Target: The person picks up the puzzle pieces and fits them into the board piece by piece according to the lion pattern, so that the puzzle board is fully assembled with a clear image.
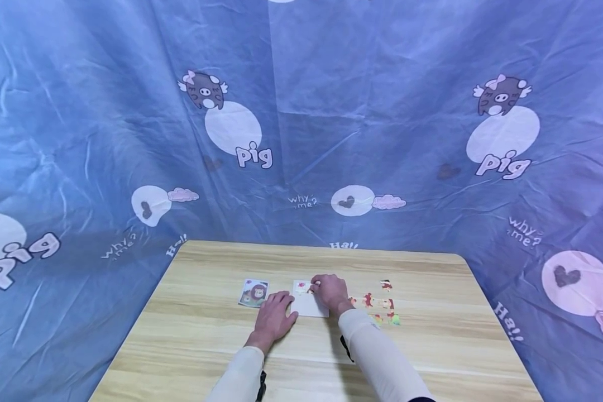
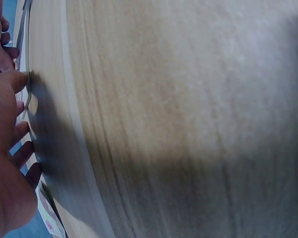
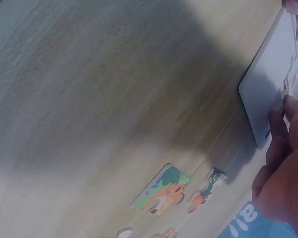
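A white puzzle board lies mid-table, with a few fitted puzzle pieces at its upper left. My right hand is over the board's right side and pinches a puzzle piece between thumb and fingers, right beside the fitted ones. Much of that piece is hidden by the fingers. At the board's left edge rests my left hand, its fingers loosely extended and the thumb near the lower edge. Left of it is a picture card showing a lion, partly covered by the fingertips.
Several loose puzzle pieces in red, orange and green lie to the right of the right hand. One more piece sits farther back. Behind the wooden table hangs a blue printed curtain.
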The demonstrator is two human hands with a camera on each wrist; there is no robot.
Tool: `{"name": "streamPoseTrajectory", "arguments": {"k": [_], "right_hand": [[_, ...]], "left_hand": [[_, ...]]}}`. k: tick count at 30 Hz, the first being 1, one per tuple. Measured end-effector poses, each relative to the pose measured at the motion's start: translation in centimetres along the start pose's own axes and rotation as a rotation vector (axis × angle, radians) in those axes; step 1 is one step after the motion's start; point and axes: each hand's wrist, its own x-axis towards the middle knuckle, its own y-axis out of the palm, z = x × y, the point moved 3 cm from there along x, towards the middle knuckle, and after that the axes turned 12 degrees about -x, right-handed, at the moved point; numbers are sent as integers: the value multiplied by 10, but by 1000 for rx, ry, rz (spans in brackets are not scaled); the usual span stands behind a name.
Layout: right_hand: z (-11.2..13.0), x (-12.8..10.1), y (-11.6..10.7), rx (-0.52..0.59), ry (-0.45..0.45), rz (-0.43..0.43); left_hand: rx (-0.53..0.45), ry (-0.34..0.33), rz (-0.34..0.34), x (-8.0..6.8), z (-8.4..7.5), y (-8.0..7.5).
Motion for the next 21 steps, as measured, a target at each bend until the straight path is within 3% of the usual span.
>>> {"name": "streamPoseTrajectory", "arguments": {"k": [5, 14, 21], "right_hand": [[0, -4, -4, -30, -2, -30], [-7, -9, -3, 56, 45, -62], [-6, -12, 1, 14, 24, -2]], "left_hand": [[13, -4, -5, -5, -4, 0], [2, -4, -7, -5, -5, 1], [-2, 7, -26, -6, -5, 1]]}}
